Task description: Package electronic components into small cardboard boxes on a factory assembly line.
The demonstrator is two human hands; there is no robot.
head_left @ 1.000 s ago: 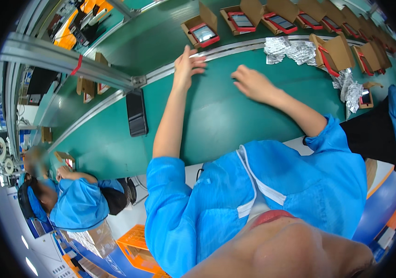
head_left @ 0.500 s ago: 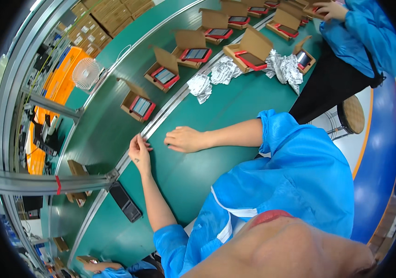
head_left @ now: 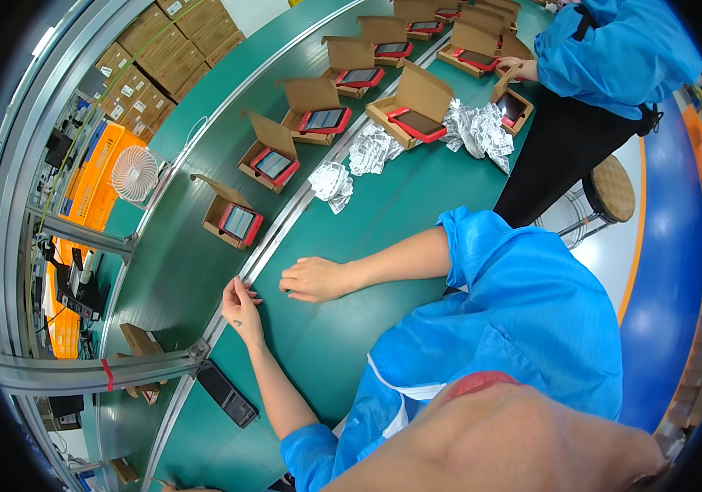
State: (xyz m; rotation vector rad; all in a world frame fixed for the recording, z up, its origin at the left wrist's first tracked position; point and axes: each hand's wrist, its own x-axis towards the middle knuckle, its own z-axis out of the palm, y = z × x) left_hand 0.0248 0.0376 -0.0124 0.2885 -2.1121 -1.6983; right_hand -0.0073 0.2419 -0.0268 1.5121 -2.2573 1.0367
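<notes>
My left hand rests at the metal rail along the green work surface, its fingers loosely bent and apart, nothing visible in them. Close by on the right, my right hand lies palm down on the green surface, fingers slightly curled and empty as far as I can see. Beyond the rail, the nearest open cardboard box holds a red-framed device with a screen. Another open box with a similar device stands just past it. Neither hand touches these boxes.
Stacks of printed paper slips lie past my hands, beside an open box. A black handheld device lies near the metal post. A white fan stands across the belt. A co-worker's hand touches a box at far right.
The view has shifted, so the scene sits slightly differently. The co-worker's hand has come to a box near the paper slips. My own hands stay in nearly the same pose.
</notes>
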